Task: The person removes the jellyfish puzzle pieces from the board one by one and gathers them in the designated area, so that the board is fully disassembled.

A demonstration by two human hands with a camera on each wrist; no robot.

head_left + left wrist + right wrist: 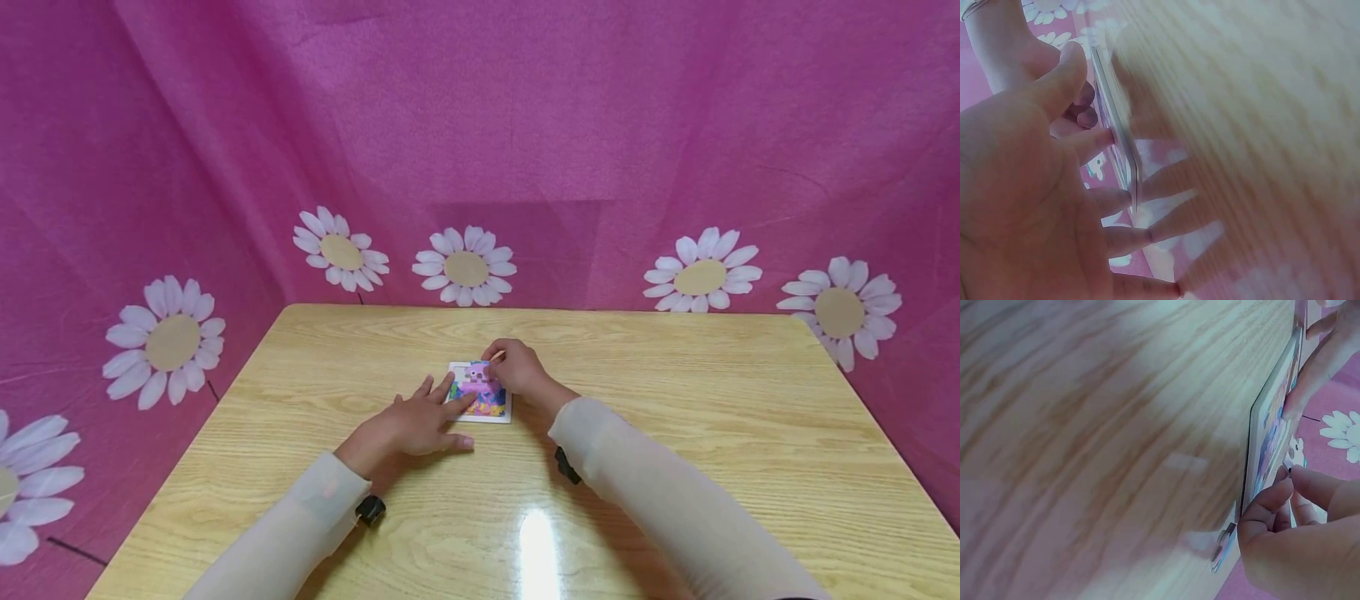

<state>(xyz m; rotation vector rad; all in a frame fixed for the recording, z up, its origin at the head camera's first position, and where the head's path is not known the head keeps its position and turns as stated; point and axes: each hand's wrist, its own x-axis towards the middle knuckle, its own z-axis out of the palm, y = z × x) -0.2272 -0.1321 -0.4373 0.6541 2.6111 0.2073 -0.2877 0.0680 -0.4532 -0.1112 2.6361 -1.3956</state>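
Observation:
A small jigsaw puzzle (pixel 491 409) with a colourful picture in a white frame lies on the table. My left hand (pixel 420 425) has its fingers spread, with fingertips resting on the puzzle's left side and frame. At the top right of the puzzle, my right hand (pixel 517 368) pinches a pink puzzle piece (pixel 477 373) between thumb and fingers. In the right wrist view this puzzle piece (pixel 1296 450) stands tilted up above the board, partly hidden by the fingertips. A pale gap shows at the picture's upper left.
Another loose puzzle piece (pixel 1225 547) lies on the table beyond the frame, beside the right hand. The wooden table (pixel 675 400) reaches back to a pink curtain (pixel 525 125) with white daisies. Dark wrist devices (pixel 371 509) sit under both sleeves.

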